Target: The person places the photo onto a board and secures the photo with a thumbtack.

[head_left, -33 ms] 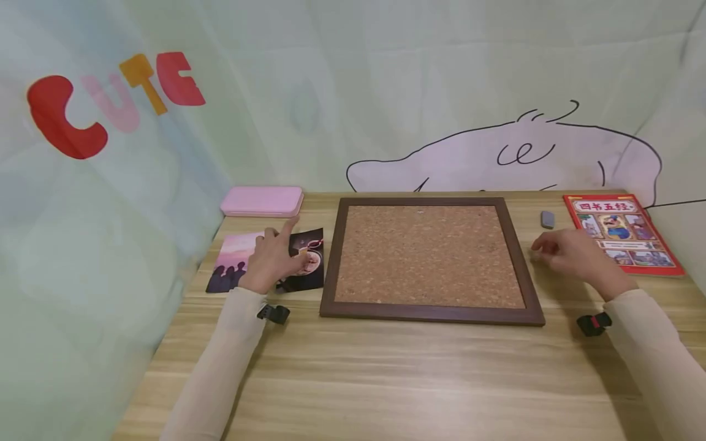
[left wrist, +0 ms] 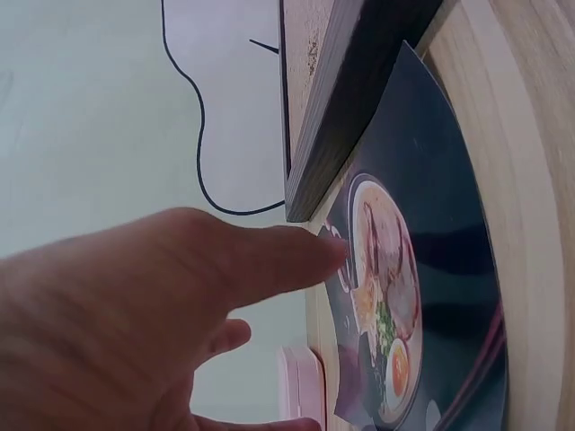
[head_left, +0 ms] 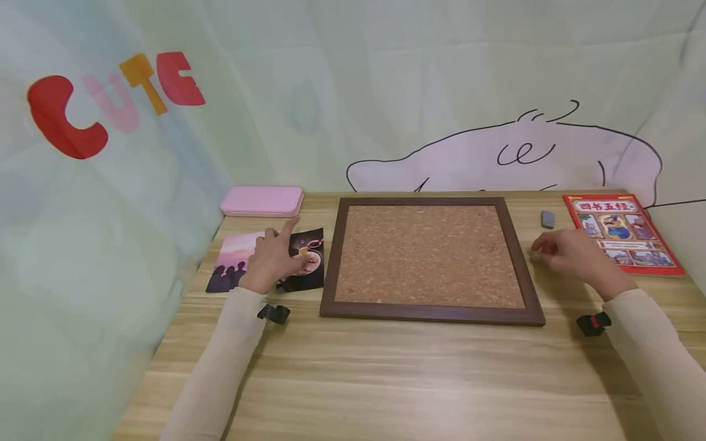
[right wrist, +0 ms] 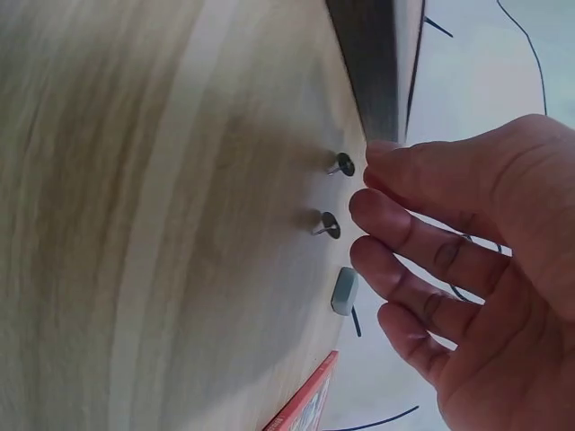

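My left hand (head_left: 273, 260) hovers over two photos, its fingers spread. Under its thumb side lies a dark photo of a bowl of noodles (left wrist: 440, 206), slightly curled up from the table. A pink sunset photo with silhouettes (head_left: 234, 245) is partly covered by the same hand. To the right of the framed cork board (head_left: 427, 257), my right hand (head_left: 576, 254) is held low with fingers loosely bent and nothing visible between them. Two metal thumbtacks, one nearer the frame (right wrist: 341, 165) and another beside it (right wrist: 329, 226), sit on the wood near the right fingertips.
A pink case (head_left: 261, 201) lies at the back left. Behind the right hand are a small grey block (head_left: 547, 219) and a red picture book (head_left: 656, 260). A printed fabric backdrop (head_left: 309, 92) borders the wooden table (head_left: 386, 380) at the back and left.
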The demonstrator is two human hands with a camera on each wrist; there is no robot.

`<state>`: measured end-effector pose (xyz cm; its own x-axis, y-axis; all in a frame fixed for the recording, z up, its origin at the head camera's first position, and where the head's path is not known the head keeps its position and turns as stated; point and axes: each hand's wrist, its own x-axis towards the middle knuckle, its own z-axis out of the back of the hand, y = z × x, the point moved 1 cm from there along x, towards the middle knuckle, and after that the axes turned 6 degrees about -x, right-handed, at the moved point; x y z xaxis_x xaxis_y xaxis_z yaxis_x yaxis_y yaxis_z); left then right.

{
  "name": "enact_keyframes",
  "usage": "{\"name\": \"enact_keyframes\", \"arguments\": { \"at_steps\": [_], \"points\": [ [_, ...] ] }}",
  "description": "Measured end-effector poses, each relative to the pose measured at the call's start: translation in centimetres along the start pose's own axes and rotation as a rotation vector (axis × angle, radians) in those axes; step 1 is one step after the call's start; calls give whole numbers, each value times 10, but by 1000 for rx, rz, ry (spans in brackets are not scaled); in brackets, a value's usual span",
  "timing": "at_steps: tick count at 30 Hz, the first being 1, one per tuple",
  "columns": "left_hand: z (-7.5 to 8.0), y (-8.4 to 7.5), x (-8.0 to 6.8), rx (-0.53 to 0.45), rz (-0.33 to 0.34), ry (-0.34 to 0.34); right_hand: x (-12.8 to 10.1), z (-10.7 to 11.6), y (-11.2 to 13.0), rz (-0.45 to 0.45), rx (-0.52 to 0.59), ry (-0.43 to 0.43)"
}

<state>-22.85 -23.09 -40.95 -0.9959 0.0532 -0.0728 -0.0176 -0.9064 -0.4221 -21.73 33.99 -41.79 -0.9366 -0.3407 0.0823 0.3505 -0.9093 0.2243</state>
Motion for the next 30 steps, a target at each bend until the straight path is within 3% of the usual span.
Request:
{"name": "enact_keyframes", "arguments": {
  "at_steps": [13,23,30],
  "points": [
    [-3,4,-4,-27,49,83,2,-6,4,10,-47,42],
    [-2,3,0,-45,42,63,3,-4,4,-9,-28,25],
    [2,13,5,-71,-38,6,8,1,9,-41,-2,-42]
  ]
}}
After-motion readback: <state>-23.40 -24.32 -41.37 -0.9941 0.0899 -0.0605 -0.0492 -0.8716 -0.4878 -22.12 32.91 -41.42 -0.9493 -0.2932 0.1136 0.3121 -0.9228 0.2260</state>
